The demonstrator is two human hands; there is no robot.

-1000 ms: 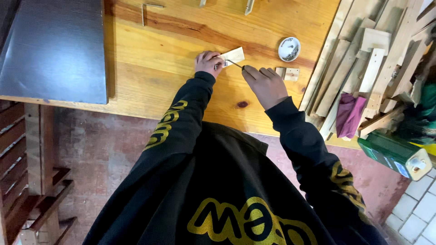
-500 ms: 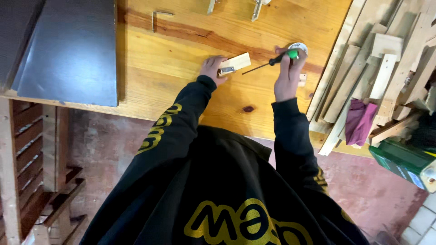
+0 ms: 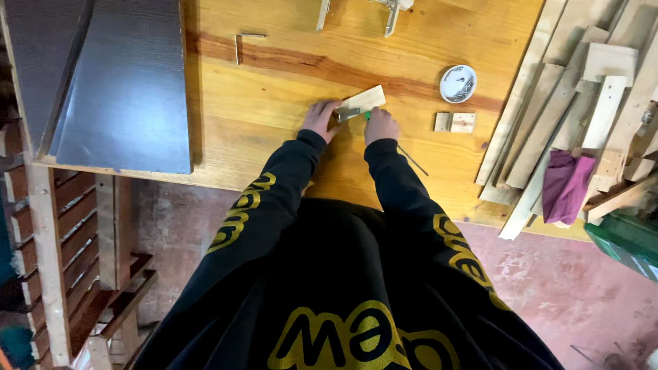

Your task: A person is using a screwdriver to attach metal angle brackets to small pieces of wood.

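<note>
A small pale wooden block (image 3: 363,100) lies on the wooden workbench (image 3: 274,103), with a bit of metal hardware (image 3: 347,114) at its near edge. My left hand (image 3: 320,118) presses on the block's left end. Touching the block's near side, my right hand (image 3: 381,125) is closed around a green-handled screwdriver (image 3: 367,115). Its thin metal shaft (image 3: 413,160) sticks out backwards, toward the bench's near edge. Both black sleeves with yellow print reach up from the bottom of the view.
A round white dish (image 3: 458,83) with small parts and a small two-piece wooden block (image 3: 454,122) sit to the right. Wooden slats (image 3: 548,116), a purple cloth (image 3: 567,185) and a green box (image 3: 627,243) fill the right side. A dark panel (image 3: 123,89) covers the left. Metal hardware (image 3: 391,10) lies at the far edge.
My right hand lifted the green-handled screwdriver near the white dish, then brought it back down beside the block. My left hand stayed on the block.
</note>
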